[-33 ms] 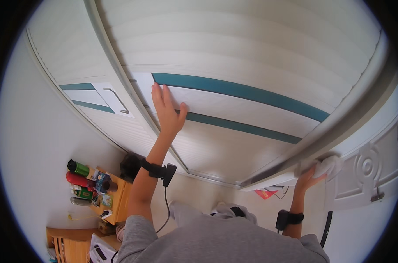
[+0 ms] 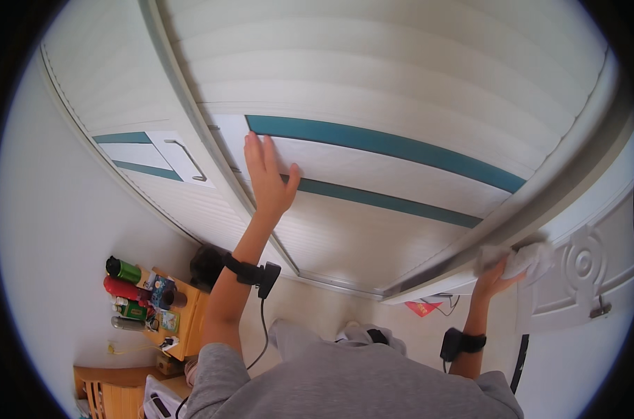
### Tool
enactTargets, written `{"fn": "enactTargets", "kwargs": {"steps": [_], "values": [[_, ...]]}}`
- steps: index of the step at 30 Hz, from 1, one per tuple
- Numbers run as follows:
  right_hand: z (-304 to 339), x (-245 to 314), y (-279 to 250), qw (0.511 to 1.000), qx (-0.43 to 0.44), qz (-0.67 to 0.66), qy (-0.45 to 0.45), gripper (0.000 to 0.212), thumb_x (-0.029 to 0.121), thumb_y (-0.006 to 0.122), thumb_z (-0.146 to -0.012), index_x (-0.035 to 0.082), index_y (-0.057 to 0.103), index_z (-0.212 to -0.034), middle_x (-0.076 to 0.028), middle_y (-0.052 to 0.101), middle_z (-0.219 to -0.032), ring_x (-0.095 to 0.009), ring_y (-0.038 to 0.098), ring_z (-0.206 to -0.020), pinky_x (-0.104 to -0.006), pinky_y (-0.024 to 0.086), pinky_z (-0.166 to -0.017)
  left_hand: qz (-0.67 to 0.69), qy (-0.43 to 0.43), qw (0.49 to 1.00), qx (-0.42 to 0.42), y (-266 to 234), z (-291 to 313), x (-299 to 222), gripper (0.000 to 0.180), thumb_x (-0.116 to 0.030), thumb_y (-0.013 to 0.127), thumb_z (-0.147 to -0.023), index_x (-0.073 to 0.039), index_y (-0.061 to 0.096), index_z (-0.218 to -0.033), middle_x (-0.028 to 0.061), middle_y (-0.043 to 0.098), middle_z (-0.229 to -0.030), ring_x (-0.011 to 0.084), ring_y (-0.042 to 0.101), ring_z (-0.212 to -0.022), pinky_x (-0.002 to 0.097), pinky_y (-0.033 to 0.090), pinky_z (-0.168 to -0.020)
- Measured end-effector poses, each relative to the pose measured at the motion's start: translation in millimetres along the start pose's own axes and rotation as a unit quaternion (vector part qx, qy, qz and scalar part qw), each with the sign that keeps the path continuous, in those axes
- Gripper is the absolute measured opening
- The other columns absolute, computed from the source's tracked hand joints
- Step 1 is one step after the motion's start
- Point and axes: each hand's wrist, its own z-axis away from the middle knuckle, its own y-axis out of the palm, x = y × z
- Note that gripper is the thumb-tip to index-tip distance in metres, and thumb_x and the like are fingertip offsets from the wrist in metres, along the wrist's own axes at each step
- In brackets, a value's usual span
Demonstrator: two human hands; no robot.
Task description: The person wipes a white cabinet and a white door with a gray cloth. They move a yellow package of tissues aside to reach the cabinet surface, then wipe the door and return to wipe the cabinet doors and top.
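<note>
My left hand (image 2: 269, 183) rests with its fingers stretched out on the white panel of a wardrobe sliding door (image 2: 393, 171), beside the left end of its upper teal stripe (image 2: 379, 150). Nothing is held in it. At the right, my right hand (image 2: 495, 281) is closed around a crumpled white cloth (image 2: 530, 260). The cloth lies against the pale frame (image 2: 463, 281) at the door's right side, and it partly covers the fingers. Each wrist wears a black strap with a small box.
A second sliding door with a metal handle (image 2: 185, 159) stands to the left. At lower left, a wooden table (image 2: 195, 318) carries bottles and boxes, near a wooden chair (image 2: 114, 394). A white carved door (image 2: 575, 286) stands at the right. Something red (image 2: 423, 308) lies low by the frame.
My right hand and the cloth have shifted slightly up and to the right along the frame. My left hand stays on the door panel, almost unmoved.
</note>
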Motion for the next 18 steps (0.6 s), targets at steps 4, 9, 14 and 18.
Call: {"fn": "enactTargets", "kwargs": {"steps": [4,9,14,18], "values": [[-1,104,83,0.981,-0.013,-0.172,-0.087,0.041,0.012,0.058,-0.079,-0.001,0.045,-0.115,-0.017,0.053,-0.106,-0.028,0.052,-0.096,-0.04,0.039,-0.084,0.021,0.132,0.989,0.064,-24,-7,42,0.071,-0.006,0.062,-0.07,0.002,0.033,-0.134,0.0272,0.025,-0.141,0.0447,0.026,-0.129,0.0522,0.024,-0.104],[6,270,194,0.959,0.12,-0.094,-0.24,0.054,0.017,0.067,-0.07,0.002,0.05,-0.12,-0.019,0.05,-0.119,-0.039,0.042,-0.112,-0.0521,0.022,-0.101,0.109,0.083,0.987,0.087,-48,-13,71,0.071,-0.006,0.061,-0.071,0.002,0.032,-0.135,0.0261,0.026,-0.14,0.0425,0.028,-0.129,0.053,0.026,-0.103],[26,371,291,0.873,0.202,0.019,-0.444,0.052,0.033,0.067,-0.069,0.011,0.057,-0.115,-0.014,0.052,-0.119,-0.036,0.039,-0.119,-0.0524,0.023,-0.102,0.085,0.146,0.985,0.021,-4,-30,69,0.062,-0.021,0.059,-0.077,0.007,0.036,-0.127,0.0307,0.022,-0.14,0.0484,0.022,-0.129,0.0613,0.018,-0.102],[7,352,290,0.885,0.221,0.069,-0.404,0.059,0.039,0.065,-0.067,0.009,0.056,-0.117,-0.014,0.05,-0.124,-0.035,0.037,-0.123,-0.0545,0.017,-0.105,0.092,0.146,0.985,-0.009,41,-27,71,0.064,-0.027,0.055,-0.082,0.008,0.032,-0.13,0.0301,0.017,-0.142,0.0476,0.013,-0.132,0.0653,0.01,-0.101]]}}
